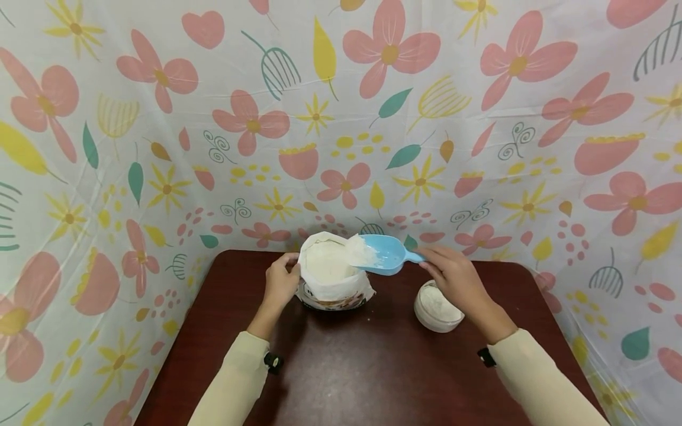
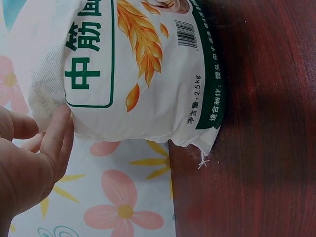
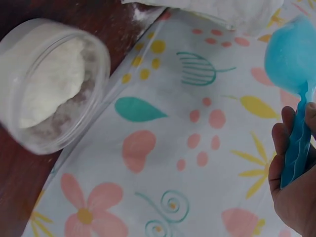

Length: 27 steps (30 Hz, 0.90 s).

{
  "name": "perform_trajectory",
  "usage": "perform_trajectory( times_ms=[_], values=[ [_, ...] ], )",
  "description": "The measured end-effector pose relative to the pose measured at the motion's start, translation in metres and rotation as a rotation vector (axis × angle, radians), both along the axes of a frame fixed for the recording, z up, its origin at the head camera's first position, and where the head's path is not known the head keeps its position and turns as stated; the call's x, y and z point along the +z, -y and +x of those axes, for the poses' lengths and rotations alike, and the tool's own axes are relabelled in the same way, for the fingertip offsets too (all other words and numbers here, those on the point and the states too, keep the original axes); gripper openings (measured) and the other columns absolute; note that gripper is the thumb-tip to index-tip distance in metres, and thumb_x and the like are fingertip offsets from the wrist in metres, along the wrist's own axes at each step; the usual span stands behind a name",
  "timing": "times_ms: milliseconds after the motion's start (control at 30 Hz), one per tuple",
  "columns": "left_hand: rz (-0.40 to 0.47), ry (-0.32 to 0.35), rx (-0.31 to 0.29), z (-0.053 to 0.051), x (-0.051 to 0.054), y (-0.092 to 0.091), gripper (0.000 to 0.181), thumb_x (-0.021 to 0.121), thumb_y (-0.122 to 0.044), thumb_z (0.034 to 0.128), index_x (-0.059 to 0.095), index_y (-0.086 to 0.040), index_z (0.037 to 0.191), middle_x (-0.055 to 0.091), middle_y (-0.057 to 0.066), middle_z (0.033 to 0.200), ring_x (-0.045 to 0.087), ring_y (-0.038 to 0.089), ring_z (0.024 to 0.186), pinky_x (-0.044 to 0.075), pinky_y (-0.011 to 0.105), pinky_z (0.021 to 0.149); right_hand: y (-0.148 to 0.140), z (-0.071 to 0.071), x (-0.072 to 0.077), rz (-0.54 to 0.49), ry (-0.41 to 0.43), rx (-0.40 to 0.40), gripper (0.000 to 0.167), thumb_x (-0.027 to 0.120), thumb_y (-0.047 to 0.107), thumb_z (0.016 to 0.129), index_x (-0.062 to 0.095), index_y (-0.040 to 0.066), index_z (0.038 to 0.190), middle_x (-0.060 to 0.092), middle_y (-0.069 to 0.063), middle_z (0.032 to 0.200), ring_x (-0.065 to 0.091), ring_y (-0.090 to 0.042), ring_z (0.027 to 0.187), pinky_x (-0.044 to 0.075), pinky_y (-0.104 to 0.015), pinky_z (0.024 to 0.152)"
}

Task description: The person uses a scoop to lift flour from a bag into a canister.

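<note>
A white flour bag [image 1: 333, 290] stands at the back of the table with its top folded back and white flour showing inside. My left hand [image 1: 281, 283] holds the rolled rim at the bag's left side; in the left wrist view the thumb and fingers [image 2: 58, 131] pinch that edge. With my right hand [image 1: 455, 275] I grip the handle of a light blue scoop [image 1: 388, 254]. Flour [image 1: 362, 251] heaps at the scoop's front, over the right side of the bag's mouth. Below my right hand sits a clear round jar [image 1: 433, 322] partly filled with flour.
The dark reddish-brown table [image 1: 351, 378] meets a flower-printed cloth [image 1: 346, 136] hanging behind and at both sides. A little spilled flour [image 3: 145, 17] lies near the bag. Each wrist wears a black band.
</note>
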<state>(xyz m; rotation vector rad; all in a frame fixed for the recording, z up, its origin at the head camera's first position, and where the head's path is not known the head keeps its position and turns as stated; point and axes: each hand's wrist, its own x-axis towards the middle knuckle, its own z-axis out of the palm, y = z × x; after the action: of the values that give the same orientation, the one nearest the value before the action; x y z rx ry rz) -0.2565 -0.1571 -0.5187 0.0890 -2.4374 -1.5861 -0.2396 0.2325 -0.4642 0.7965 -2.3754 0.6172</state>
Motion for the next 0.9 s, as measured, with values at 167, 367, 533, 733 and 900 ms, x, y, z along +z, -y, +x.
perform_trajectory(
  times_ms=[167, 367, 533, 733, 900],
  values=[
    [-0.01, 0.004, 0.01, 0.0, 0.001, 0.0, 0.023, 0.06, -0.007, 0.1008, 0.072, -0.004, 0.12, 0.072, 0.015, 0.105, 0.07, 0.024, 0.088, 0.062, 0.025, 0.061, -0.02, 0.011, -0.001, 0.004, -0.02, -0.032, 0.04, 0.08, 0.001, 0.085, 0.074, 0.009, 0.124, 0.075, -0.007, 0.114, 0.068, -0.024, 0.095, 0.053, -0.04, 0.07],
    [-0.005, 0.017, 0.008, 0.001, 0.002, -0.001, 0.024, 0.06, -0.009, 0.1013, 0.072, -0.005, 0.121, 0.072, 0.014, 0.107, 0.07, 0.024, 0.087, 0.062, 0.025, 0.061, -0.045, 0.027, 0.003, -0.001, -0.001, -0.084, 0.043, 0.081, -0.001, 0.083, 0.074, 0.011, 0.124, 0.076, -0.008, 0.115, 0.069, -0.029, 0.101, 0.052, -0.046, 0.08],
    [-0.017, 0.017, 0.005, 0.002, 0.002, -0.001, 0.025, 0.06, -0.009, 0.1012, 0.072, -0.005, 0.123, 0.072, 0.016, 0.108, 0.07, 0.023, 0.084, 0.062, 0.026, 0.061, -0.063, 0.037, 0.005, 0.014, -0.021, -0.113, 0.044, 0.082, -0.003, 0.079, 0.075, 0.009, 0.121, 0.076, -0.01, 0.111, 0.069, -0.031, 0.099, 0.051, -0.045, 0.081],
    [-0.023, 0.022, 0.011, 0.001, 0.001, -0.001, 0.025, 0.061, -0.008, 0.1012, 0.072, -0.005, 0.123, 0.072, 0.016, 0.108, 0.07, 0.023, 0.085, 0.061, 0.026, 0.059, -0.081, 0.047, 0.008, 0.036, -0.036, -0.114, 0.047, 0.083, -0.004, 0.076, 0.075, 0.009, 0.121, 0.075, -0.01, 0.114, 0.067, -0.033, 0.102, 0.048, -0.047, 0.084],
    [-0.021, 0.022, 0.009, 0.001, 0.002, -0.001, 0.024, 0.061, -0.009, 0.1015, 0.072, -0.006, 0.123, 0.072, 0.016, 0.108, 0.07, 0.024, 0.086, 0.061, 0.026, 0.06, -0.097, 0.052, 0.005, 0.061, -0.057, -0.148, 0.044, 0.083, 0.0, 0.079, 0.076, 0.01, 0.121, 0.075, -0.01, 0.114, 0.067, -0.033, 0.102, 0.048, -0.046, 0.082]
  ],
)
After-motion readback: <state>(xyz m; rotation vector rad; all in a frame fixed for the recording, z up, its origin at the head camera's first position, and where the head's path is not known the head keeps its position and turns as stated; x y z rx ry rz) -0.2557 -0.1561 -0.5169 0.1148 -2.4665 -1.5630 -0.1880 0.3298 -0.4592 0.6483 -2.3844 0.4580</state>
